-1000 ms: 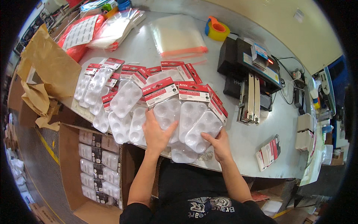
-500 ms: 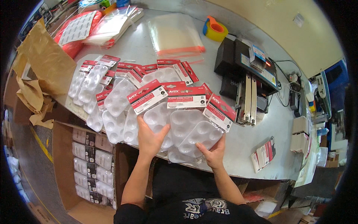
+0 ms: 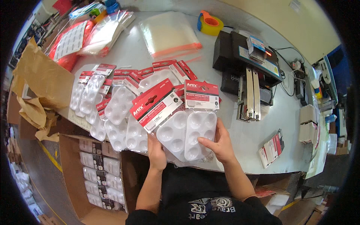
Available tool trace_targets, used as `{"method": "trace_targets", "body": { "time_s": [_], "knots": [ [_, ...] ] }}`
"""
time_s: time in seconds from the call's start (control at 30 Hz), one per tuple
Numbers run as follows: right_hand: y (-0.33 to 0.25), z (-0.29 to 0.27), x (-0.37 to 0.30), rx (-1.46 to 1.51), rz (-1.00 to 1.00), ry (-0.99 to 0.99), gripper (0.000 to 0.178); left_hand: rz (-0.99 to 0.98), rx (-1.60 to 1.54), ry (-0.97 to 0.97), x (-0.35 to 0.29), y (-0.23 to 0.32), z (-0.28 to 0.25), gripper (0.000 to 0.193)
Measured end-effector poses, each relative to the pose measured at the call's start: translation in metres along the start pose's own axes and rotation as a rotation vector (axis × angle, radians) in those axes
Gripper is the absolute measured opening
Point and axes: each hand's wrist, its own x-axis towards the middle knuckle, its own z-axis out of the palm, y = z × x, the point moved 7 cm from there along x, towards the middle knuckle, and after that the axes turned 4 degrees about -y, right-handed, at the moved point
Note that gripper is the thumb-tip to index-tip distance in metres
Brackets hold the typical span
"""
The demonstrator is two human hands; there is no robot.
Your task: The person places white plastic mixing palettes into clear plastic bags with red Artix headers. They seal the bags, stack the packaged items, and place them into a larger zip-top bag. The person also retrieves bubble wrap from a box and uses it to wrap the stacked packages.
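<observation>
My right hand [image 3: 221,145] grips a packaged white plastic paint palette [image 3: 200,135] with round wells and a red and white header card. Its thumb presses on the front while the other fingers go behind. Another packaged palette [image 3: 170,129], tilted left, overlaps it. My left hand [image 3: 156,154] is closed on the lower left side of this palette, its fingers mostly hidden behind the plastic. Further packs seem to lie underneath. Left of my hands, several more packaged palettes [image 3: 120,105] lie fanned out in overlapping rows on the grey table [image 3: 240,150].
A black machine [image 3: 255,60] with a metal track stands to the right, cables behind it. Header cards [image 3: 270,148] lie near the right front edge. Clear bags [image 3: 168,33] and a yellow tape roll [image 3: 210,24] sit at the back. An open carton [image 3: 69,180] holds wrapped palettes below left.
My hands have drawn several palettes together and lifted them toward me. The right-hand palette has turned from tilted to nearly upright. My left thumb has slipped from the front out of sight.
</observation>
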Motion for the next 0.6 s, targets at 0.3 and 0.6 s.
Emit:
{"method": "trace_targets", "body": {
  "time_s": [0.3, 0.6],
  "knots": [
    [-0.048, 0.033, -0.037, -0.76, -0.552, -0.116, 0.099, -0.017, 0.252, -0.076, -0.025, 0.016, 0.039, 0.079],
    [0.034, -0.006, -0.064, -0.345, 0.161, -0.023, 0.12, -0.025, 1.216, -0.089, -0.051, 0.008, 0.054, 0.076]
  ]
}}
